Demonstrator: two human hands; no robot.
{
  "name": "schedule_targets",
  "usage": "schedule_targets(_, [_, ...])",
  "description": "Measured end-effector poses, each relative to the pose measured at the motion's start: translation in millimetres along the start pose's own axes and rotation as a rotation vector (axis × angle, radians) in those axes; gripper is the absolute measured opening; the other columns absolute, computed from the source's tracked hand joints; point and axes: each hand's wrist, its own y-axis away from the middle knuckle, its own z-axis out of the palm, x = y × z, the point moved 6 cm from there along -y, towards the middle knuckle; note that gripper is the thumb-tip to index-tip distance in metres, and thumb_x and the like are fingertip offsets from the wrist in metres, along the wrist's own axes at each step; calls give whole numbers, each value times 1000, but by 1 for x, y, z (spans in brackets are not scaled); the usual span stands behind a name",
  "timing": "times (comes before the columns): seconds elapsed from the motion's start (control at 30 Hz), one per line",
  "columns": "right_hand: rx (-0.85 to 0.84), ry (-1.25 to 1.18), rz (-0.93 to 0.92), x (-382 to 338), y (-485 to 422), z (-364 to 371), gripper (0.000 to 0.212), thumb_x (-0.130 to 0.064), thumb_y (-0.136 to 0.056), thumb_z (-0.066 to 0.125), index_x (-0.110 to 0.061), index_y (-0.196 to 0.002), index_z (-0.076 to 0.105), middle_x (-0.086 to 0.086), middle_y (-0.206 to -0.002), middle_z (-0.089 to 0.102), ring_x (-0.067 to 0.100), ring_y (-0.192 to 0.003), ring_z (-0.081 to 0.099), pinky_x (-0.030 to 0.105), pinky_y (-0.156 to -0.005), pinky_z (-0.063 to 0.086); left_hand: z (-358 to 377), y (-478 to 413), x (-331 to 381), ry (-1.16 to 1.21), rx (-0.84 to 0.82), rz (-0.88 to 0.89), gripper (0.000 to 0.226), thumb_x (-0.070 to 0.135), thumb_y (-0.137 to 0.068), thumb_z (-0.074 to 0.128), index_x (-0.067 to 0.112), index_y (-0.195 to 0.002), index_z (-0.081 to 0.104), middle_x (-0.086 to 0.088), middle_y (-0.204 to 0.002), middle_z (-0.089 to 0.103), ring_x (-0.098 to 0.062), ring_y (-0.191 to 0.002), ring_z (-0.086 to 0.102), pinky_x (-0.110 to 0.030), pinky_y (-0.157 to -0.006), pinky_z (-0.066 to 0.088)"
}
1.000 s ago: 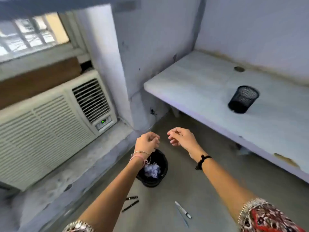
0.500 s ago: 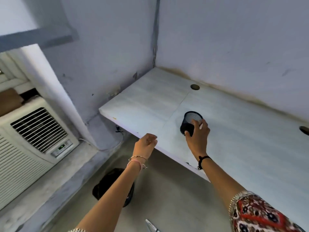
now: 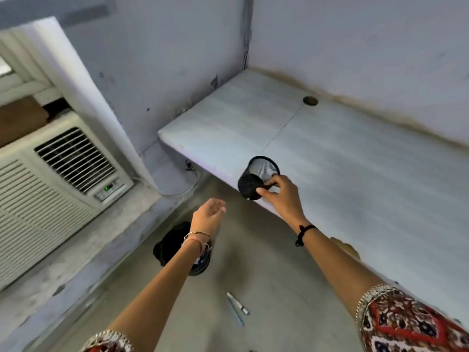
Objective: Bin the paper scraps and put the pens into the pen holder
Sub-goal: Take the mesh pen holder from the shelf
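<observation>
The pale stone shelf (image 3: 355, 158) stands bare. On the grey floor, the round black bin (image 3: 172, 246) is half hidden by the left forearm, its contents unseen. The right hand (image 3: 283, 196) pinches the tilted black mesh pen holder (image 3: 257, 177) at the shelf edge; the left hand (image 3: 208, 218) hangs loosely spread, empty. Two pens (image 3: 237, 307) remain unpicked on the floor.
</observation>
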Motion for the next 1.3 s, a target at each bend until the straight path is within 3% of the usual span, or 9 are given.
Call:
schedule_targets(0.07, [-100,3,-57,-10,36,32,18,-18,-77,76,-11,-81,61,3,-95,58,12,-83,54,5,-68,38,-17,18,-32,6,36,-46,17,13,-85,57,13,-100,64,-4,-88,63,-19,-84,58,-38,-86,51])
schedule_targets(0.2, [-260,82,-74,10,100,105,22,-26,-74,79,-13,-80,62,7,-91,62,14,-78,55,29,-70,42,-40,51,-108,-1,62,-118,20,8,-85,58,11,-104,62,-5,-84,63,-19,-76,59,-26,-73,51])
schedule_targets(0.27, [-316,106,-23,31,133,144,23,-24,-72,81,-13,-78,62,7,-89,61,19,-70,55,30,-66,39,-44,73,-156,3,34,-164,22,8,-85,58,9,-106,60,-5,-87,63,-18,-77,59,-24,-71,50])
schedule_targets(0.5, [-461,140,81,171,220,299,22,-22,-73,79,-8,-81,65,8,-90,60,23,-84,58,33,-72,42,2,118,-373,-4,-114,-335,28,9,-86,57,11,-114,56,-8,-101,64,-17,-87,59,-29,-77,49])
schedule_targets(0.67, [-524,166,75,300,252,420,13,-10,-75,75,-5,-84,68,14,-99,62,30,-95,60,31,-79,41,66,101,-528,54,-107,-400,40,1,-88,53,4,-126,42,-12,-108,57,-20,-89,54,-18,-63,45])
schedule_targets(0.83, [-421,137,33,419,265,518,9,-6,-79,70,-6,-88,68,13,-107,61,30,-100,60,33,-86,49,122,53,-658,-4,148,-315,39,-1,-84,51,8,-122,47,-14,-112,62,-20,-87,58,-26,-76,45])
schedule_targets(1.0, [-226,36,-71,495,288,567,13,-9,-81,67,-15,-92,64,8,-127,56,24,-111,58,32,-93,48,181,37,-735,211,375,-241,39,-6,-79,49,9,-116,50,-13,-118,62,-25,-105,63,-33,-90,50])
schedule_targets(1.17, [-155,20,-303,519,278,555,43,-29,-87,64,-24,-126,46,0,-125,62,17,-107,61,28,-88,51,205,34,-763,190,590,-222,30,2,-82,50,7,-112,50,-13,-120,55,-25,-100,59,-30,-86,42])
schedule_targets(1.3, [30,209,-331,567,260,505,20,-17,-88,60,-12,-106,59,9,-104,64,31,-96,59,32,-84,43,246,51,-762,11,432,-147,18,8,-82,53,11,-100,57,-12,-106,59,-31,-96,59,-34,-82,46])
